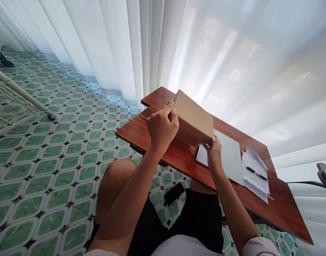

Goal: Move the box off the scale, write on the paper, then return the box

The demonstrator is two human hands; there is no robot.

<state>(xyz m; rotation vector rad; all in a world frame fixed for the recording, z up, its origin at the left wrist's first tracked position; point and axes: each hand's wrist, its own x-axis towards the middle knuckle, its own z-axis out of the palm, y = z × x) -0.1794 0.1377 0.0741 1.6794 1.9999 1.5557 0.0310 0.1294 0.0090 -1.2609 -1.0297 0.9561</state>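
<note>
White curtains (232, 71) hang behind | green-tiled floor (58, 170) spreads below | red-brown wooden tabletop (284, 211) | cardboard box (194, 113) tilts over the tabletop, grip: left hand (164, 124) and right hand (214, 151) both grasp its edges | closed laptop (228, 156) lies beside papers (250, 161) | black phone (174, 193) lies on floor | black pen (256, 173) rests across papers

No wording can be read with certainty. A small dark brand mark (236, 158) is borne by the flat, silver-grey closed laptop (230, 156), its letters too tiny to be made out. Rows of fine dark writing are carried by the white, rectangular paper sheets (253, 180), likewise illegible.
</note>
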